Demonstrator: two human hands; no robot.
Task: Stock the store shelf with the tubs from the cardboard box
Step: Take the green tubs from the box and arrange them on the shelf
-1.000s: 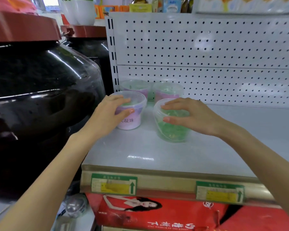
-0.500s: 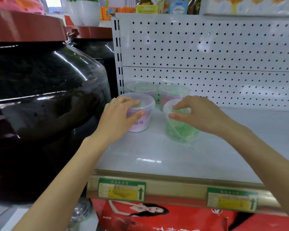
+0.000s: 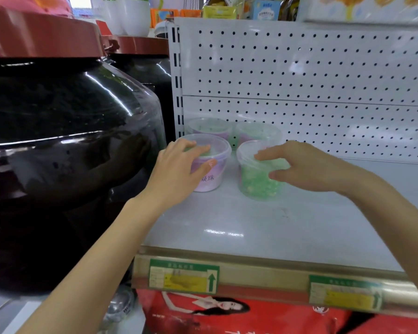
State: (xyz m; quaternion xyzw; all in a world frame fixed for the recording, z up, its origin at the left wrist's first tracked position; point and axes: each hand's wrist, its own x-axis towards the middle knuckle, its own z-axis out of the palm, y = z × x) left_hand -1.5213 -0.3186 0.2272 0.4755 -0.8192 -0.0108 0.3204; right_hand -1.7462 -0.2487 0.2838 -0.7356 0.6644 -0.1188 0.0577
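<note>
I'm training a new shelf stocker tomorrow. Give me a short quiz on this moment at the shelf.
1. True or false: two back tubs stand on the shelf behind the held ones.
2. The left hand grips: A) the pink tub B) a back tub C) nothing.
3. Fill in: the right hand holds the ___ tub.
Key: 1 true; 2 A; 3 green tub.
</note>
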